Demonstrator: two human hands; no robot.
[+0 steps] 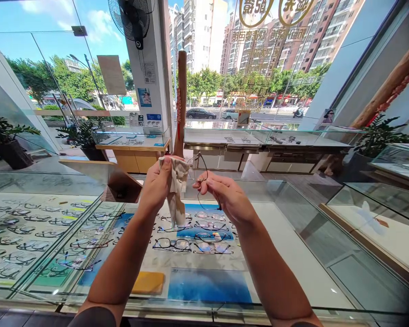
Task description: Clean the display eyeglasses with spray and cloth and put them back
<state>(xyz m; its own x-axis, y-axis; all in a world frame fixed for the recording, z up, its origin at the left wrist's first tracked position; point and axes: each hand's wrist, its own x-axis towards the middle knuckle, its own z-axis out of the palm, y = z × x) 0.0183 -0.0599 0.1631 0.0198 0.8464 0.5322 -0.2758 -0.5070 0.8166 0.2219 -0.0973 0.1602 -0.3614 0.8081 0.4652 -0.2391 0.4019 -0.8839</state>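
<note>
My left hand (159, 180) is closed on a beige cleaning cloth (177, 177), thumb on top, with the cloth's lower end hanging down. In my right hand (230, 195) I pinch a pair of thin-framed eyeglasses (206, 165) near the bridge or hinge; exactly which part is hidden by the fingers. One dark temple curves upward and another loops down below the fingers. The far lens side of the glasses meets the cloth's right edge. Both hands are raised above a glass display case (276, 254) with several eyeglasses (172, 245) laid in rows.
Blue sheets (209, 286) and a yellow case (149, 282) lie in the display. More rows of glasses (34, 245) fill the left side. A wooden-framed stand (105, 175) rises at the left. Further counters (225, 136) line the window, with a plant (378, 136) at right.
</note>
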